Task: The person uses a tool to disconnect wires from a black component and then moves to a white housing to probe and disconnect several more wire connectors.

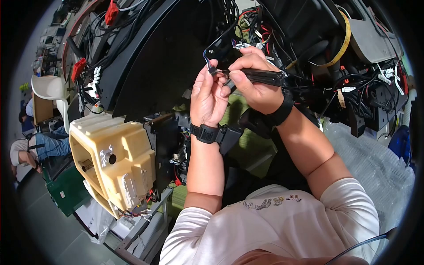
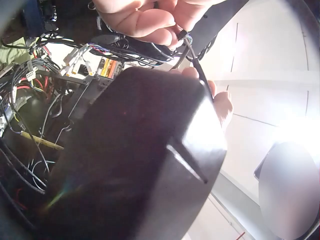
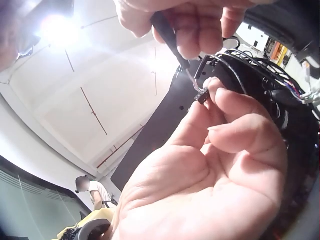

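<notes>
My left hand (image 1: pixel 206 97) pinches a small black wire connector (image 1: pixel 213 70) between thumb and fingertips. Thin coloured wires run from the connector into a black cable; the right wrist view shows the connector (image 3: pixel 201 96) at the tips of the left fingers. From the right, my right hand (image 1: pixel 258 88) grips a slim black-handled tool (image 1: pixel 263 77), its narrow end close to the connector. A metal tip (image 2: pixel 190 49) shows at the left fingertips in the left wrist view. The tool's exact kind I cannot tell.
A large black panel (image 1: pixel 150 57) stands left of the hands. Bundled wires with white connectors (image 1: pixel 388 76) hang at the right. A yellowish moulded housing (image 1: pixel 128 154) sits at lower left, clear bubble wrap (image 1: pixel 366 163) at right. Another person (image 1: pixel 33 148) is at far left.
</notes>
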Demonstrator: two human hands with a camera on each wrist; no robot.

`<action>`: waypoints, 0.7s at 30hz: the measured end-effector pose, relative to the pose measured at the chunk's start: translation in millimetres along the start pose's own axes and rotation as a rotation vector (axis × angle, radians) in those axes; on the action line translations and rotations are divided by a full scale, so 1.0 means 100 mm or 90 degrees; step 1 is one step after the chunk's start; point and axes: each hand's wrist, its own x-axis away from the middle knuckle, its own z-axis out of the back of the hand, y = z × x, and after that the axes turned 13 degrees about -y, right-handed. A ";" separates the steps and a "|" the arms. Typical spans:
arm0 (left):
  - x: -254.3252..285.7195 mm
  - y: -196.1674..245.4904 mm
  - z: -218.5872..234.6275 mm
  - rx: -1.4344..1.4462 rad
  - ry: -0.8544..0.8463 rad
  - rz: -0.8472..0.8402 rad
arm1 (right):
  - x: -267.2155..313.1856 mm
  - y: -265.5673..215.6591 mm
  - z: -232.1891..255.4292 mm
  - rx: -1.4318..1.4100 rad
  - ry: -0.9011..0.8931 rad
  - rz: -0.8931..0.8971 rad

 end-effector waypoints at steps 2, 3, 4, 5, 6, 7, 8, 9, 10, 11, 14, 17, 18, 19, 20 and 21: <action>0.00 0.00 -0.01 0.003 -0.002 0.003 | 0.00 0.02 -0.01 0.006 0.003 0.005; 0.00 0.01 -0.01 0.003 0.000 0.003 | 0.00 0.03 -0.01 0.012 0.006 0.012; 0.00 0.01 -0.01 0.002 0.000 0.003 | 0.00 0.03 -0.02 0.010 0.006 0.010; 0.00 0.01 -0.01 0.001 -0.001 0.004 | 0.00 0.02 -0.01 0.014 0.003 0.006; 0.00 0.01 -0.02 0.001 0.002 0.004 | 0.00 0.02 -0.01 0.019 0.000 0.002; 0.00 0.01 -0.02 -0.001 0.000 0.004 | 0.00 0.02 -0.01 0.017 0.000 0.001; 0.00 0.00 -0.02 -0.004 -0.001 0.004 | 0.01 0.02 0.00 0.018 0.000 -0.005; -0.01 0.01 -0.02 -0.004 0.001 0.005 | 0.01 0.03 0.00 0.019 -0.001 -0.010; -0.01 0.01 -0.03 0.002 -0.005 0.004 | 0.01 0.03 0.00 0.018 -0.001 -0.011; -0.01 0.01 -0.02 0.008 -0.011 0.002 | 0.00 0.03 -0.01 0.021 0.013 -0.004; -0.01 0.01 0.01 0.006 -0.010 0.010 | 0.00 0.03 0.00 0.032 0.017 -0.004; 0.00 0.02 -0.02 0.012 -0.007 0.004 | 0.01 0.02 0.02 0.029 0.000 -0.021; 0.00 0.02 -0.02 0.011 -0.007 0.004 | 0.01 0.01 0.02 0.019 -0.006 -0.032; 0.00 0.01 -0.02 0.008 -0.007 0.004 | 0.01 0.01 0.01 0.019 -0.006 -0.032; 0.00 0.01 -0.02 0.004 -0.007 0.004 | 0.01 0.01 0.01 0.022 0.001 -0.029; 0.00 0.01 -0.02 0.005 -0.007 0.004 | 0.01 0.02 0.02 0.025 0.007 -0.025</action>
